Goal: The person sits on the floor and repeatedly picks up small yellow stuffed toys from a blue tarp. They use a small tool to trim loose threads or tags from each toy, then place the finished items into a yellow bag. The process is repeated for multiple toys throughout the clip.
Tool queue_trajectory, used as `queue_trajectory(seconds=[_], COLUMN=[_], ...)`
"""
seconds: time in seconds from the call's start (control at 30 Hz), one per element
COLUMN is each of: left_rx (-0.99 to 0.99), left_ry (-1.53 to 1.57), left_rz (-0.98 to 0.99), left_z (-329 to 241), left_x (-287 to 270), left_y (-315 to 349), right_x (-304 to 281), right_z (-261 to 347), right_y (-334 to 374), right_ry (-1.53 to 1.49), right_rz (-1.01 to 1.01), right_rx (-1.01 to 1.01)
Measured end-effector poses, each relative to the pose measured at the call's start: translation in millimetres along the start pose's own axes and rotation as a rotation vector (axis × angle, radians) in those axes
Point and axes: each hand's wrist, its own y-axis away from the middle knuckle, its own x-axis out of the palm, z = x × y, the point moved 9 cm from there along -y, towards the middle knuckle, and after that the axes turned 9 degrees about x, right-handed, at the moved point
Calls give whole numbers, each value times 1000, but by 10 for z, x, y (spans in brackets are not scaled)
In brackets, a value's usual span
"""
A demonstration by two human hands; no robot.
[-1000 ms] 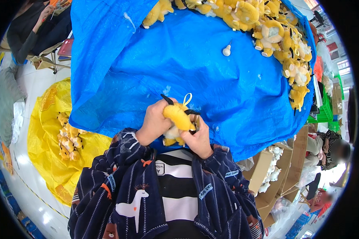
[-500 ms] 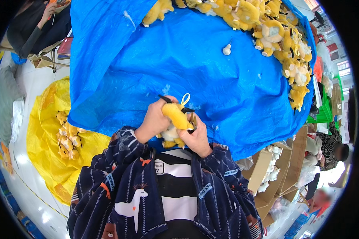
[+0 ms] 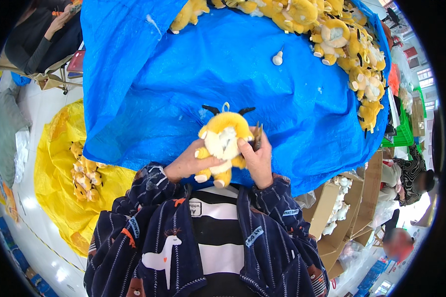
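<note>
A yellow and cream plush toy (image 3: 226, 120) with black horns, a hanging loop and a white patch in the middle of its face sits upright between my hands, above the near edge of a blue sheet (image 3: 208, 64). My left hand (image 3: 191, 163) grips its body from the left, thumb across the belly. On the other side, my right hand (image 3: 259, 158) presses its thumb against the head's right edge. A small brass-coloured metal tool (image 3: 257, 136), perhaps thread snips, is tucked in the right-hand fingers; its lower part is hidden.
Several similar plush toys (image 3: 332, 37) are heaped along the sheet's far and right edges. A white-handled awl (image 3: 277, 58) lies on the sheet. More toys (image 3: 86, 173) rest on a yellow sheet (image 3: 54, 198) at left. Cardboard boxes (image 3: 359, 208) stand at right. Another person's hand (image 3: 58, 24) shows upper left.
The toy has turned from tilted, with the yellow head top showing, to upright with its face patch toward me. My left hand has shifted down to its body; my right hand has moved slightly right.
</note>
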Motion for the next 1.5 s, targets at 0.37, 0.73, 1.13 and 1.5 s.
queue_trajectory(seconds=[0.37,0.73,1.13,1.5], left_rx=[288,447,237,272], left_ry=[-546,-1095,-198,-379], left_rz=[-116,-63,-134,-92], left_z=[-319,-527,-52,-154], left_x=[-47,186,-125,25], left_y=[22,-62,-51,-12], right_x=[496,579,523,472], right_z=[418,-28,592,223], right_y=[315,250,384,237], right_ry=[854,102,990,732], right_rz=[317,642,302,562], right_rx=[-354,159,-442,-222])
